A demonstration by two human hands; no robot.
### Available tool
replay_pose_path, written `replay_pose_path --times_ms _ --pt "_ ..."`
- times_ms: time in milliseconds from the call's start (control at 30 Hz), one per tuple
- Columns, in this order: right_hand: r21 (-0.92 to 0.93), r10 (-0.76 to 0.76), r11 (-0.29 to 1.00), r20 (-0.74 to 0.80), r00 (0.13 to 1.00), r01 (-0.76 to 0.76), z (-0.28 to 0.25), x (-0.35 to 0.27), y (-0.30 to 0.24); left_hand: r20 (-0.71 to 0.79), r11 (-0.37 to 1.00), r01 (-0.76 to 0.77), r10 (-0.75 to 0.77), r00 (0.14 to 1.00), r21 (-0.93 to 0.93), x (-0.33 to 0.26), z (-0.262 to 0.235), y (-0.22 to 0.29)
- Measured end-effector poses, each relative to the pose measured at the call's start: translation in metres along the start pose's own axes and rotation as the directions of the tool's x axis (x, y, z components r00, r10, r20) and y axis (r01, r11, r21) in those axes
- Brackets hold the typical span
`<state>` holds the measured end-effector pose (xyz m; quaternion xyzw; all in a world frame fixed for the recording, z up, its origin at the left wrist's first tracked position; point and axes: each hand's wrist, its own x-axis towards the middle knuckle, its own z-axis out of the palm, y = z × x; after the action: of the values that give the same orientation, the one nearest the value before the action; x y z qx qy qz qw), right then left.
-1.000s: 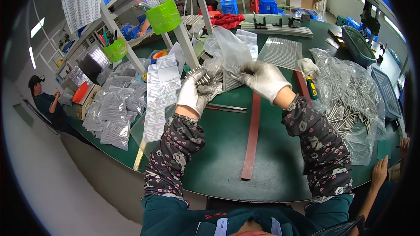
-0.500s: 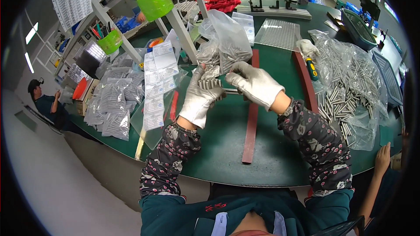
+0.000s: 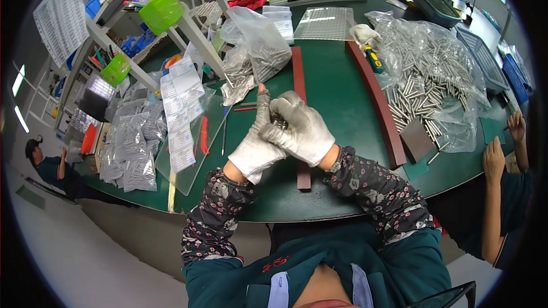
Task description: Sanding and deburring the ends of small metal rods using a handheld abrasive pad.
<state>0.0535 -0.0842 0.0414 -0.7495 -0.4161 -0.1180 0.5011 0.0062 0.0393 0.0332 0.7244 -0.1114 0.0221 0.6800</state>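
My left hand (image 3: 256, 140) and my right hand (image 3: 303, 130), both in whitish work gloves with greyed fingers, are pressed together above the green table. Between them a bunch of short metal pins (image 3: 278, 121) shows only in part; the fingers hide the rest. The left hand cups the pins with its thumb pointing up. Curled fingers of the right hand close over them from the other side. Just beneath the hands runs a dark red bar (image 3: 299, 74). Behind them a clear plastic bag (image 3: 265, 51) of similar pins rests on the table.
On the right lies an opened plastic bag with a heap of loose pins (image 3: 419, 94), beside a curved red bar (image 3: 377, 102) and a yellow-green-handled tool (image 3: 373, 60). Filled bags (image 3: 134, 142) and paper sheets (image 3: 181, 114) are at left. A co-worker's hands (image 3: 494, 157) are at far right.
My right hand has moved left and down onto the left hand, closing over the pins that showed in a row before. The view has shifted, so the table appears further left and higher.
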Motion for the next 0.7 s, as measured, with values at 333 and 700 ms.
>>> replay_pose_path --times_ms 333,700 --pt "0.207 0.174 0.969 -0.173 0.969 -0.137 -0.012 -0.022 0.013 0.430 0.734 -0.327 0.053 0.901 0.595 0.036 0.012 -0.002" --pt "0.876 0.686 0.349 0.004 0.728 -0.334 -0.026 -0.027 0.056 0.179 0.776 0.618 -0.630 0.756 0.123 0.064 0.047 0.028"
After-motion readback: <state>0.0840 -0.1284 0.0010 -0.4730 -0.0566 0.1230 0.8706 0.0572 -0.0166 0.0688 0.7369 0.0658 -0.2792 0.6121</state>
